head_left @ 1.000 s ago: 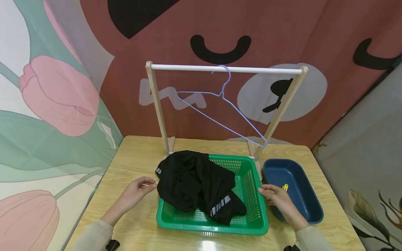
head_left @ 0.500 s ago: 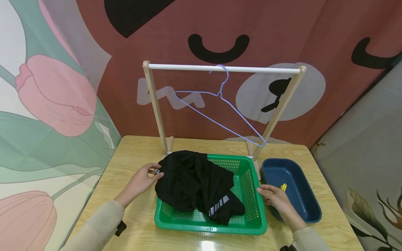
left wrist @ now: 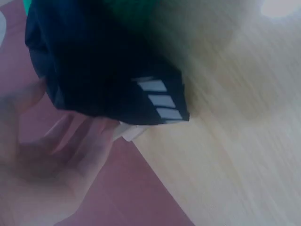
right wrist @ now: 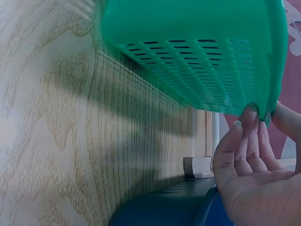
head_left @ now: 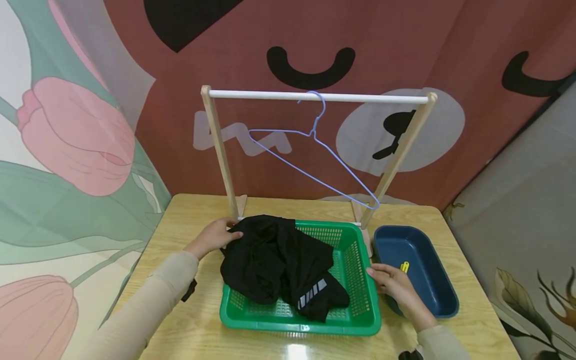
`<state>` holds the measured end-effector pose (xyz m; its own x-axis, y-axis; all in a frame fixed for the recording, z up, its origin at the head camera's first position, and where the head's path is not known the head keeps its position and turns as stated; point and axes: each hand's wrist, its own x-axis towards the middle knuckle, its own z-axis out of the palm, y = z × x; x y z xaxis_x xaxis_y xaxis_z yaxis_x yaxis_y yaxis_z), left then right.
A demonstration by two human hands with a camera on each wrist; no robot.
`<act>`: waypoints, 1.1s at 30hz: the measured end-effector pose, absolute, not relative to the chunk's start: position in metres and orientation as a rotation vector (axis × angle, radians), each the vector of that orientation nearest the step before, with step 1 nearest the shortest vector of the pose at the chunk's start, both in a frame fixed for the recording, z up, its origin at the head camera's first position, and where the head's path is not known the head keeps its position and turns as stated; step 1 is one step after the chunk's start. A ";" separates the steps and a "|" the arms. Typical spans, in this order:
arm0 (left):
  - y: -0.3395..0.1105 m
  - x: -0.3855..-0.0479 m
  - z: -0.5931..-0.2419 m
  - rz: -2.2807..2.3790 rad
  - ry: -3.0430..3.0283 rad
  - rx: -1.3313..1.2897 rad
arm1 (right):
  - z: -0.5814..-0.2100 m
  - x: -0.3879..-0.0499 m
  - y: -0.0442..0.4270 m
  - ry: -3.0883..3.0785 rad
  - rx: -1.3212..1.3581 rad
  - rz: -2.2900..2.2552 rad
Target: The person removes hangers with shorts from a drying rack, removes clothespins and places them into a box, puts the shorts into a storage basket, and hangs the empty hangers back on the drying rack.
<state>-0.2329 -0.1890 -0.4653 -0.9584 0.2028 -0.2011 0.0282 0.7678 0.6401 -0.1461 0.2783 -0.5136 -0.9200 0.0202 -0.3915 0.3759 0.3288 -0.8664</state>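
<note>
A black garment [head_left: 270, 260] with light stripes lies crumpled in the green plastic basket [head_left: 369, 327], draped over its left side; its kind is not clear. At the garment's upper left edge is my left hand [head_left: 215, 234]. In the left wrist view, that hand's thumb and fingers [left wrist: 96, 136] stand apart at the cloth's edge, with the fingertips hidden behind the cloth. My right hand [head_left: 398, 286] pinches the basket's right rim, thumb on one side and fingers [right wrist: 251, 146] curled under it.
A wooden rack [head_left: 220, 145] with a white bar stands behind the basket, and a blue hanger [head_left: 310, 132] hangs from the bar. To the right sits a dark blue tub [head_left: 427, 270] with a yellow clip [head_left: 405, 266] in it. All stand on a wooden table [head_left: 189, 207].
My left hand has moved up and right along the garment's left edge, from beside the cloth to its upper corner. The right hand stays at the basket rim.
</note>
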 end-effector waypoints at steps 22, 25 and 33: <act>-0.184 -0.259 -0.453 0.832 2.645 0.081 | -0.516 -0.147 0.276 2.267 0.382 -1.642; -0.185 -0.258 -0.449 0.820 2.677 0.087 | -0.517 -0.147 0.276 2.276 0.370 -1.655; -0.171 -0.252 -0.440 0.854 2.676 0.225 | -0.516 -0.146 0.278 2.289 0.367 -1.658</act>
<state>-0.2516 -0.1706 -0.4395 -0.9358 0.2440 -0.2545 0.0514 0.8085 0.5862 -0.1463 0.2778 -0.5162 -0.9253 0.0353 -0.3775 0.3698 0.3047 -0.8778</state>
